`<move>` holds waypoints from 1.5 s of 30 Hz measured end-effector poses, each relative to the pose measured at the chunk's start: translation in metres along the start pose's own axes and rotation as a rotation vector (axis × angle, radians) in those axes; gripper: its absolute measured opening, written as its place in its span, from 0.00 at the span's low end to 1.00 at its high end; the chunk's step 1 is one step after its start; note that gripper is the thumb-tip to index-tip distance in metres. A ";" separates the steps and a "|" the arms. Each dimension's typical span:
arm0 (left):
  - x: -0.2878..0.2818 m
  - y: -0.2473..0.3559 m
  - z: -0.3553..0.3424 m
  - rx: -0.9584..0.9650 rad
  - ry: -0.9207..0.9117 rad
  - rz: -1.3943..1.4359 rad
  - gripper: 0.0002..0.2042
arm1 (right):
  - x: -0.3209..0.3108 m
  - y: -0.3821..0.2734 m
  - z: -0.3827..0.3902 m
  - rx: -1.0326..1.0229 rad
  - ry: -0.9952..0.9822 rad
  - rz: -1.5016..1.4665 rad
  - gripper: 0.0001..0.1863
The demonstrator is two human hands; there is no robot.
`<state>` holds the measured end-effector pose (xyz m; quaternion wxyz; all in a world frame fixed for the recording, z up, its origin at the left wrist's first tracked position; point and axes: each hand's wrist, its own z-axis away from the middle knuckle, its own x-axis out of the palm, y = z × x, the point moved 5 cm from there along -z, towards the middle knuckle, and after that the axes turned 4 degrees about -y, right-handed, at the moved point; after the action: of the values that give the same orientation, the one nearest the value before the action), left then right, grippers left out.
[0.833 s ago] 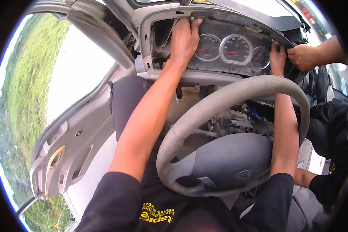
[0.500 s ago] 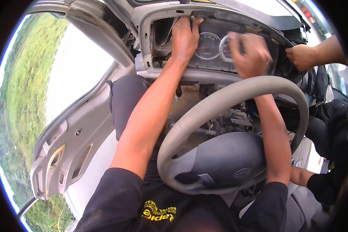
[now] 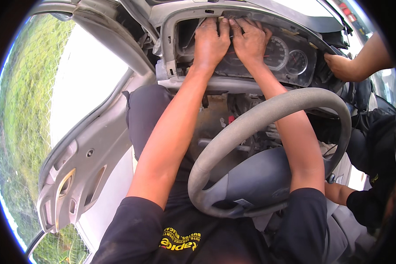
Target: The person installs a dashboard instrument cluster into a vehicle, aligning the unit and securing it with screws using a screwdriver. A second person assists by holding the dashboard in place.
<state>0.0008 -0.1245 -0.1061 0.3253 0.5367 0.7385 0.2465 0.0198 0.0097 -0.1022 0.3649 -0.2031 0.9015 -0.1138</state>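
Sunlit car cabin, driver's door (image 3: 75,176) swung open onto grass and a wire fence. Behind the steering wheel (image 3: 268,145) the dash (image 3: 171,44) looks partly stripped: wiring shows bare under the column, yet the gauge cluster (image 3: 290,59) sits in its opening at the dash's upper edge, so freeing it seems unfinished. Left hand (image 3: 210,42) and right hand (image 3: 251,42) lie side by side on the cluster's upper left part, fingers stretched nearly flat and hooked over its top rim, pressing rather than clasping anything. At the dash's right end a co-worker's hand (image 3: 341,66) grips the trim.
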 end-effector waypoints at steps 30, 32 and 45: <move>-0.001 -0.001 -0.002 -0.100 -0.073 -0.077 0.18 | -0.015 0.003 -0.005 0.039 -0.084 -0.026 0.23; -0.003 0.017 0.004 -0.029 -0.063 -0.099 0.21 | -0.054 0.029 0.007 0.049 0.021 -0.076 0.22; 0.089 0.132 0.035 0.358 -0.596 0.120 0.13 | -0.147 0.179 0.043 0.666 0.325 -0.220 0.31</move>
<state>0.0914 0.0003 -0.0548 0.4122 0.6760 0.6097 -0.0356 0.0954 0.2330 -0.1059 0.2489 -0.1482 0.8342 -0.4692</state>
